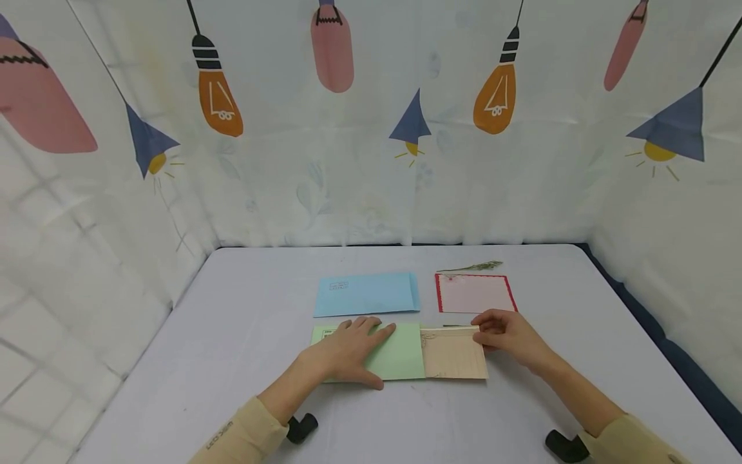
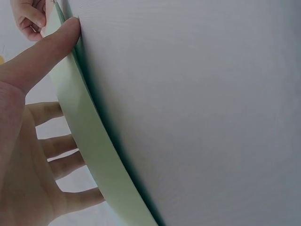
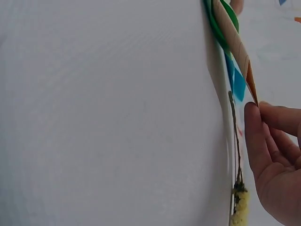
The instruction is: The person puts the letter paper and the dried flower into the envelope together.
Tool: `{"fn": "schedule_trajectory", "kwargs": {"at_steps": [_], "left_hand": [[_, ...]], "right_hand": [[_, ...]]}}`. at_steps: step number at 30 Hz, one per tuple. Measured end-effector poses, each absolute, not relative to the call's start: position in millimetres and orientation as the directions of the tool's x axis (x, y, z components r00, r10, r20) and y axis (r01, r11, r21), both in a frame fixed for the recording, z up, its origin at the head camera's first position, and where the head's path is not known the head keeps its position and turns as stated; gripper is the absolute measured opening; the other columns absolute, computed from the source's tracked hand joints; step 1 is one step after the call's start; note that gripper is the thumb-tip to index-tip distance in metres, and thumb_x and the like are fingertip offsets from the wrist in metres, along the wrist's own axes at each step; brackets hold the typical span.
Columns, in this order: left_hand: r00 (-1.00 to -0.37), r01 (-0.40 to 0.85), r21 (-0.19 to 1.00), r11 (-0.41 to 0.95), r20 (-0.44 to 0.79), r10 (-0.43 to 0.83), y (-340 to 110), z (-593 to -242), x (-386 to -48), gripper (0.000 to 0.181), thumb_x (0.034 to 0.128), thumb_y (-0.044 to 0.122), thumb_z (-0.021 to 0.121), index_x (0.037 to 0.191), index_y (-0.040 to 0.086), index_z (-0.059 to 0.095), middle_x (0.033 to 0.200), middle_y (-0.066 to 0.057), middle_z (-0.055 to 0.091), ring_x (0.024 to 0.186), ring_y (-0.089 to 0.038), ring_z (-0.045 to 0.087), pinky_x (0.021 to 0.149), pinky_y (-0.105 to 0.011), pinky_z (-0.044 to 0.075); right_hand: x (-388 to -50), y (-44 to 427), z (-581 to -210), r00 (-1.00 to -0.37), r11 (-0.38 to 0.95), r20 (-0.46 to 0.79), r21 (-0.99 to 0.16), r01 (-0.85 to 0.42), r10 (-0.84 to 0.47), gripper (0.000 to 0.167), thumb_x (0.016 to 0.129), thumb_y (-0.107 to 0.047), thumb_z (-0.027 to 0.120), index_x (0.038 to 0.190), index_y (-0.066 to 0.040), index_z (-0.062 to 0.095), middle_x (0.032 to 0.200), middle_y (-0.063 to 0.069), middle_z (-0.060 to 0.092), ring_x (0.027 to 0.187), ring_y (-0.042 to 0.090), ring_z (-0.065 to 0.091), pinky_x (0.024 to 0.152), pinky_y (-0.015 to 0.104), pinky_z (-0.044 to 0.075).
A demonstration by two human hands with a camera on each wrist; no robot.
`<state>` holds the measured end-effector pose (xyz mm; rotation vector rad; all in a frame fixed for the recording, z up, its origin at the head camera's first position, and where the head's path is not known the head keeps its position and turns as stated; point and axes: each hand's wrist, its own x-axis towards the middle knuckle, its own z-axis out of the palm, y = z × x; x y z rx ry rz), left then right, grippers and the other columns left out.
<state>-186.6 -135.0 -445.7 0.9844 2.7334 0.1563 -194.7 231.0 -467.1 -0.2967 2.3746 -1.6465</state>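
Note:
A pale green envelope (image 1: 400, 357) lies near the middle of the table, and a tan card (image 1: 455, 356) sticks out of its right end. Spread over the envelope, the left hand (image 1: 348, 353) rests with its fingers apart; the left wrist view shows its thumb along the near edge of the envelope (image 2: 89, 122). The right hand (image 1: 510, 335) pinches the upper right corner of the tan card between thumb and fingers; in the right wrist view that hand (image 3: 277, 155) holds the tip of the card (image 3: 237, 44). How far the card reaches inside the envelope is hidden.
Behind the green envelope lies a blue envelope (image 1: 366, 294). A white card with a red border (image 1: 476, 294) lies to its right, with a dried sprig (image 1: 478, 266) behind it. A yellow flower stem (image 3: 239, 165) shows in the right wrist view. Patterned curtains (image 1: 371, 193) stand behind the table.

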Motion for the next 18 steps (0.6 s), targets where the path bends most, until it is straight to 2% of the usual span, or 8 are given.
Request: {"fn": "schedule_trajectory", "kwargs": {"at_steps": [5, 12, 18], "left_hand": [[-0.742, 0.617, 0.184, 0.765, -0.187, 0.644, -135, -444, -186, 0.103, 0.0811, 0.064, 0.079, 0.163, 0.022, 0.032, 0.155, -0.007, 0.039, 0.143, -0.025, 0.037, 0.114, -0.054, 0.034], [-0.739, 0.619, 0.189, 0.763, -0.191, 0.647, -133, -442, -186, 0.103, 0.0815, 0.064, 0.079, 0.163, 0.022, 0.033, 0.156, -0.008, 0.040, 0.143, -0.026, 0.038, 0.113, -0.055, 0.034], [-0.747, 0.607, 0.184, 0.773, -0.197, 0.634, -132, -441, -185, 0.102, 0.0810, 0.063, 0.080, 0.163, 0.022, 0.034, 0.156, -0.008, 0.040, 0.142, -0.026, 0.038, 0.113, -0.055, 0.035]], "right_hand": [[-197, 223, -468, -0.954, 0.340, -0.086, -0.940, -0.017, -0.286, 0.036, 0.093, -0.010, 0.078, 0.121, 0.006, 0.064, 0.101, 0.015, 0.065, 0.089, 0.027, 0.067, 0.077, 0.034, 0.061], [-197, 215, -468, -0.939, 0.319, -0.125, -0.947, 0.017, -0.321, 0.045, 0.096, -0.012, 0.074, 0.134, 0.007, 0.058, 0.112, 0.015, 0.065, 0.096, 0.027, 0.067, 0.079, 0.035, 0.061], [-197, 210, -466, -0.910, 0.319, -0.159, -0.947, 0.032, -0.382, 0.053, 0.096, -0.016, 0.074, 0.141, 0.006, 0.054, 0.118, 0.014, 0.068, 0.106, 0.026, 0.066, 0.086, 0.028, 0.057]]}}
